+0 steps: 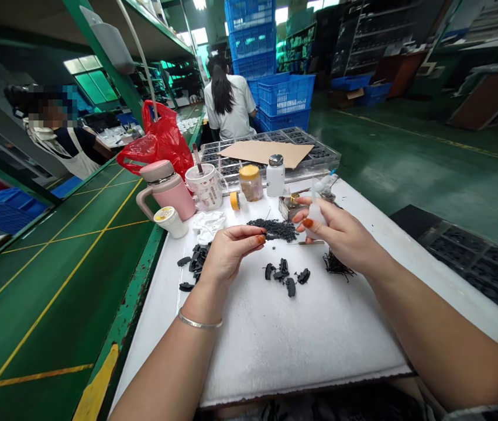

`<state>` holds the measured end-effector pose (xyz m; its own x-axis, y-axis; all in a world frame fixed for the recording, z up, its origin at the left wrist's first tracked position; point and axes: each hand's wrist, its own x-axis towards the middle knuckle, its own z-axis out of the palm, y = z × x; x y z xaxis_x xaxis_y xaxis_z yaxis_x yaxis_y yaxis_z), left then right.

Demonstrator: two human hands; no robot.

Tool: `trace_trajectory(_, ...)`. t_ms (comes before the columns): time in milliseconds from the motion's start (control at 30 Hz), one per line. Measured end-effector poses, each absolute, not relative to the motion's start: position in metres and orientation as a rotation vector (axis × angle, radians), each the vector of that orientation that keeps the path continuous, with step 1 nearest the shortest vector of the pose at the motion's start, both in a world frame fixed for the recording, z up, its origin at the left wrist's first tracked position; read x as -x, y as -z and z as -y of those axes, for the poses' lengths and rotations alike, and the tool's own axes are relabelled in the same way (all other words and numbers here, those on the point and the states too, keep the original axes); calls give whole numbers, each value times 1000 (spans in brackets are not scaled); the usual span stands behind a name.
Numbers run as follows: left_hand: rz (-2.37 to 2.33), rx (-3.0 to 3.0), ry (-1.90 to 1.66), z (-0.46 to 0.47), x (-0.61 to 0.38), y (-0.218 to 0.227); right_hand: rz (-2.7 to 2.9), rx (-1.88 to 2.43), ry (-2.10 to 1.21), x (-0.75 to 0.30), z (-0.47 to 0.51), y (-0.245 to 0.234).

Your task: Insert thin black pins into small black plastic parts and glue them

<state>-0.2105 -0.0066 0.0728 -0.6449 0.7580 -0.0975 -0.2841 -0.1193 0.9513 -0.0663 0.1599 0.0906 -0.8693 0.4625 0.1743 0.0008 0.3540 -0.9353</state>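
My left hand [233,251] is closed in a pinch, with a small black part [270,236] at its fingertips. A small white squeeze bottle [315,214] with a thin nozzle pointing up is gripped by my right hand [340,229]. Just behind my fingertips lies a pile of tiny black pieces [280,228]. Several curved black plastic parts [291,286] lie loose between my forearms. More of these dark parts form a heap [198,260], partly hidden by my left hand. Thin black pins [339,266] are bunched below my right hand.
On the white tabletop [301,345] stand a pink thermos [172,196], a mug [207,190], a yellow-lidded jar [251,184] and a white dispenser bottle [275,178]. Cardboard [266,152] covers divided trays behind. A green conveyor [55,280] runs left. Two people sit farther off near blue crates [286,96].
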Motion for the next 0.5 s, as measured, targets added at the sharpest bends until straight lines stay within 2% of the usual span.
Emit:
trace_trajectory(333, -1464, -629, -1786, 7, 211, -69, 2262, 338, -1514, 61, -162, -97)
trace_trajectory(500, -1523, -702, -1842, 6, 209, -68, 2070, 331, -1605, 59, -160, -101)
